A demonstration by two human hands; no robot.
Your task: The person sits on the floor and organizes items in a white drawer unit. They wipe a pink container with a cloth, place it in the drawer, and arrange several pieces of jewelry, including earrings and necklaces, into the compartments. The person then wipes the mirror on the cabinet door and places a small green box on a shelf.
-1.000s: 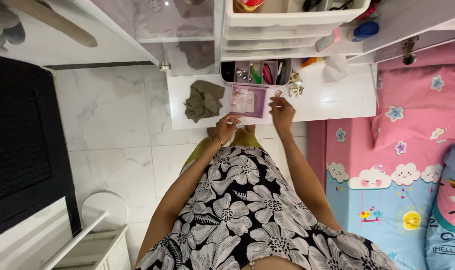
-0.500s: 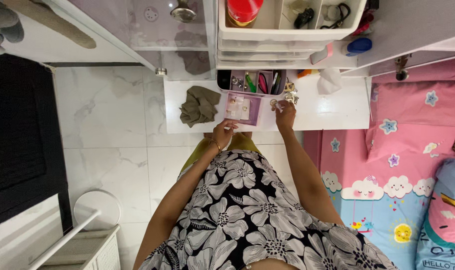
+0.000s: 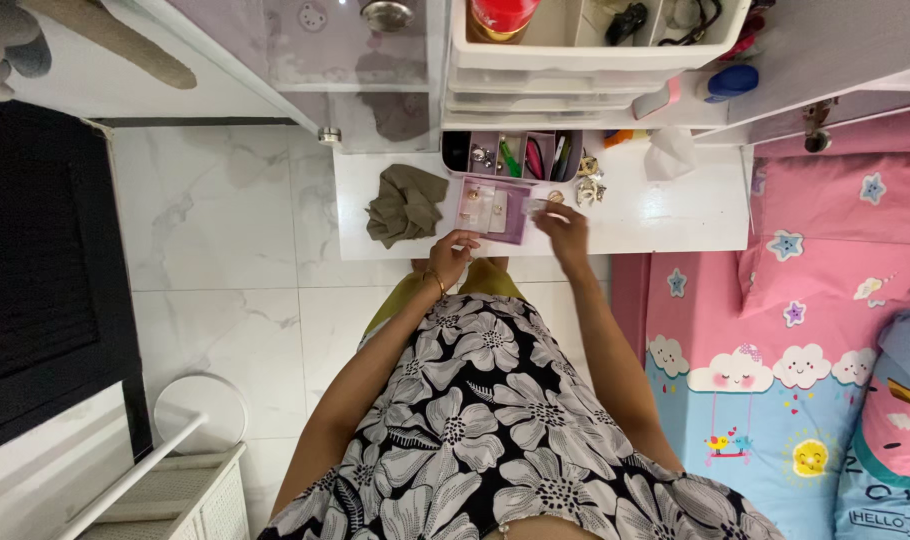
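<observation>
My right hand (image 3: 565,232) has come back from the small metal pieces (image 3: 587,183) beside the purple tray (image 3: 493,209) on the white desk (image 3: 675,205), pinching something small at its right edge, while my left hand (image 3: 453,255) grasps its near edge.

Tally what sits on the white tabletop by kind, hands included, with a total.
Hands: 2, left hand at the near edge of the purple tray, right hand by its right edge
Purple trays: 1
Divided organisers: 1
Olive cloths: 1
Crumpled white tissues: 1
Small metal jewellery heaps: 1
Total: 7
</observation>
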